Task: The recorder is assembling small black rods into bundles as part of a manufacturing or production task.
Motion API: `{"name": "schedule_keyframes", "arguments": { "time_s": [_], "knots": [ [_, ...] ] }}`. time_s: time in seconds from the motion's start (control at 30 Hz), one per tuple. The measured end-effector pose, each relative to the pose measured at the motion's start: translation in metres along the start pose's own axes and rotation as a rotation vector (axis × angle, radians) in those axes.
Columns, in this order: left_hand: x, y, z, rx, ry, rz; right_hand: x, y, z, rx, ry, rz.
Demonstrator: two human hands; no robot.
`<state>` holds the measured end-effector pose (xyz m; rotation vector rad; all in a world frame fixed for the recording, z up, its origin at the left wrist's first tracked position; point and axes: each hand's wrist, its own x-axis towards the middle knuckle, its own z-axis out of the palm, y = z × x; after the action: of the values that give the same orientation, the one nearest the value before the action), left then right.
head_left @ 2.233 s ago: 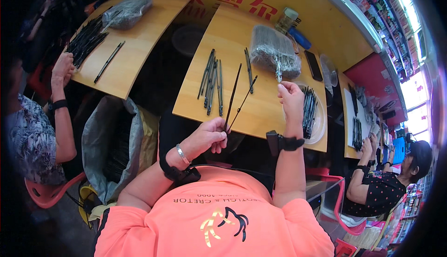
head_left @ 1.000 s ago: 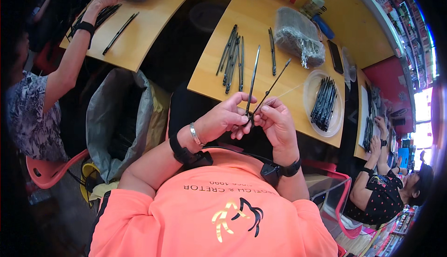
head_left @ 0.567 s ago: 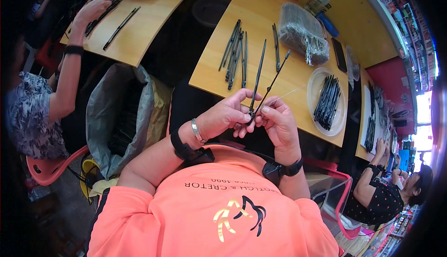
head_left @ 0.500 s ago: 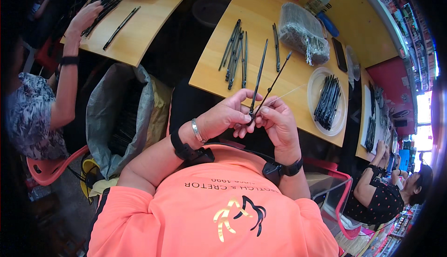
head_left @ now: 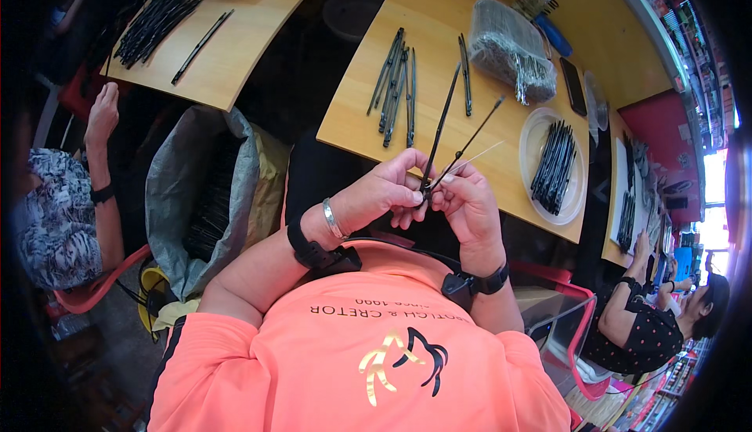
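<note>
Over on the left, several black rods [head_left: 395,87] lay on the worktop [head_left: 352,103]. The left hand [head_left: 384,191] was pinching the base of a V-shaped black piece [head_left: 442,122] just off the near edge; the right hand [head_left: 470,201] pinched a thin wire [head_left: 476,158] right beside it. Looked unfinished to me, arms splayed, wire end loose. Further right, a bowl [head_left: 574,185] held loads more, done or not, couldn't tell.

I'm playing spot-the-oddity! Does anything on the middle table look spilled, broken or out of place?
Nothing looks spilled or broken. A slim black piece lies by itself near the clear plastic bag, apart from the loose bunch. That's only slightly odd, since those in the round dish lie neatly together.
</note>
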<state>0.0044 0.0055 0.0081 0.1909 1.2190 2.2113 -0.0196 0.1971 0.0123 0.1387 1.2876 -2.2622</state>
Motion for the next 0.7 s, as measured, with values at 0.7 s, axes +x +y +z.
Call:
{"name": "schedule_keyframes", "arguments": {
  "time_s": [0.7],
  "knots": [
    [0.002,-0.004,0.0,0.222,0.14,-0.104,-0.009,-0.017,-0.013,-0.152,-0.044,-0.126]
  ]
}}
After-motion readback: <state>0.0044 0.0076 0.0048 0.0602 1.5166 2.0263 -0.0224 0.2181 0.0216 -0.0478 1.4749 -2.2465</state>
